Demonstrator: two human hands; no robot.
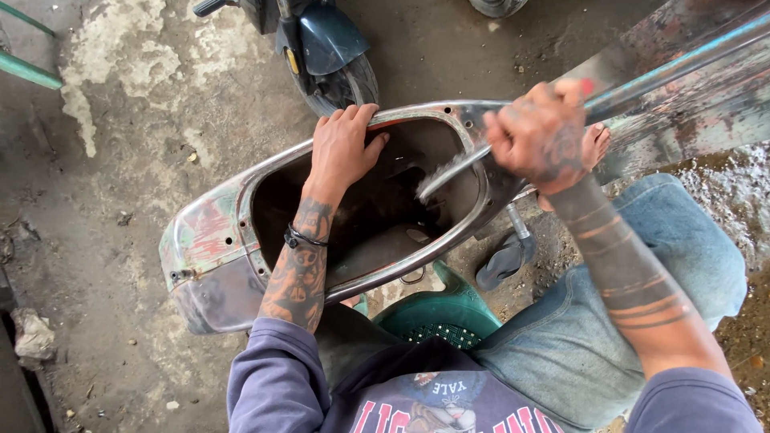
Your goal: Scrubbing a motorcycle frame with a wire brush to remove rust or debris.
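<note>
Hands: our left hand (343, 148) grips the upper rim of the scooter body shell (212, 248), fingers curled over the edge at 12 o'clock of the opening; our right hand (541, 136) is clenched round a wire brush (449, 172).
Brush: bristles sit inside the shell's dark cavity, near its 3 o'clock end, blurred; handle runs up into our fist.
Shell: old metal w/ worn red & green paint, lying across our lap area, nose toward 9 o'clock, above a green plastic stool (441, 317).
Surroundings: parked scooter (325, 48) at 12 o'clock, sandal (505, 261) on wet concrete at 5 o'clock of the shell, long metal panel (690, 88) at 2 o'clock.
Risk: we judge the brush could skid off the rim & rake our left wrist, since it's close by; bare metal edge may cut fingers; shell could tip off the knees if the left grip slackens.
</note>
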